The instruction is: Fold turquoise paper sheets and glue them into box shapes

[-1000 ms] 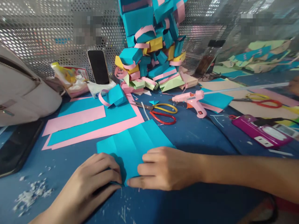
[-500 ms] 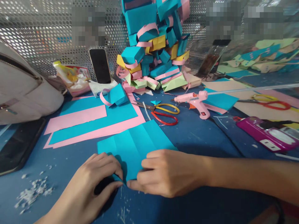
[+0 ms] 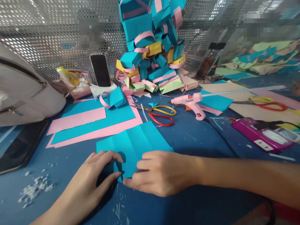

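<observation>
A sheet of blue paper (image 3: 134, 140) with several parallel creases lies on the dark blue table in front of me. At its near left part, my left hand (image 3: 98, 172) has thumb and forefinger curled round a small flap. My right hand (image 3: 156, 173) grips the near edge with its fingers folded in and the thumb low along that edge. The two thumbs are close together at a slit or fold in the edge. Parts of the sheet beneath both hands are hidden. Just beyond the paper lie scissors (image 3: 161, 114) with one yellow and one red handle.
A pink glue gun (image 3: 193, 103) stands at right centre, near a purple power strip (image 3: 262, 134). Pink and blue sheets (image 3: 93, 125) lie at left, beside a white bag (image 3: 28, 90). A tall stack of folded paper boxes (image 3: 138, 31) rises behind; a phone (image 3: 100, 70) leans nearby.
My left thumb has moved up slightly from the near edge, and the small flap beneath it shows more. The right hand keeps its grip. The whole view has shifted a little.
</observation>
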### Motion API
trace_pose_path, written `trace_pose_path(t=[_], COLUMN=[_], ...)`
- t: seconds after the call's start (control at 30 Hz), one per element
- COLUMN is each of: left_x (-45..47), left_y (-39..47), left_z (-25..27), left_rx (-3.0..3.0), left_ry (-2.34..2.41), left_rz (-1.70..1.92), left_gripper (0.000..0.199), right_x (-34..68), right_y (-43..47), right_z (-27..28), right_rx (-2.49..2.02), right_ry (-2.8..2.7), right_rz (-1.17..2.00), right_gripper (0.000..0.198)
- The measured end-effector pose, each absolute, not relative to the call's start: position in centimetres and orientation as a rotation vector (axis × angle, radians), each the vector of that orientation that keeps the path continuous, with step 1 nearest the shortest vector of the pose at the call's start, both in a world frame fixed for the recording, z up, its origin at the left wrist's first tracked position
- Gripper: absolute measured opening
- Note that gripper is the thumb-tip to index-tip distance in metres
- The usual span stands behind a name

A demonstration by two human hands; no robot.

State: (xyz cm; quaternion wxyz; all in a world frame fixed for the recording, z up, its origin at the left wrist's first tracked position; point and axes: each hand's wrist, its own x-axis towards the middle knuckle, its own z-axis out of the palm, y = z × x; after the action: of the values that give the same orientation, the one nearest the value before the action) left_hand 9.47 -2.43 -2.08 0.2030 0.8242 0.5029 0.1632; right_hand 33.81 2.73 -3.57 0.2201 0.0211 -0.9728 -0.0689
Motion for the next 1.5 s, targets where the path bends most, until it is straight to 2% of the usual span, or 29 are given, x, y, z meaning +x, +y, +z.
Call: trace_pose_path(t=[0.27, 0.63, 1.13, 1.3, 1.5], left_x=[8.6, 8.9, 9.2, 8.4, 6.2], left_y=[-2.3, -2.4, -3.2, -4.0, -4.4], left_z=[-2.1, -2.6, -2.7, -2.6, -2.1], left_rx=[2.318, 2.365, 2.723, 2.945, 3.321], left_ry=[1.254, 1.354, 1.371, 1.124, 0.769], left_rz=[0.481, 0.522, 0.523, 0.623, 0.276], left_gripper=[0.021, 0.028, 0.014, 0.024, 0.045], right_x=[34.0, 33.5, 33.6, 33.6, 33.5], right_y=[3.0, 3.4, 3.3, 3.2, 3.3], right_z=[-3.9, -3.5, -3.5, -3.3, -3.4], right_rx=[0.062, 0.064, 0.037, 0.034, -0.007], right_ry=[-2.712, -2.741, -2.783, -2.815, -2.849], right_rz=[-0.167, -0.043, 0.016, 0.045, 0.120], right_gripper=[0.026, 0.024, 0.026, 0.027, 0.028])
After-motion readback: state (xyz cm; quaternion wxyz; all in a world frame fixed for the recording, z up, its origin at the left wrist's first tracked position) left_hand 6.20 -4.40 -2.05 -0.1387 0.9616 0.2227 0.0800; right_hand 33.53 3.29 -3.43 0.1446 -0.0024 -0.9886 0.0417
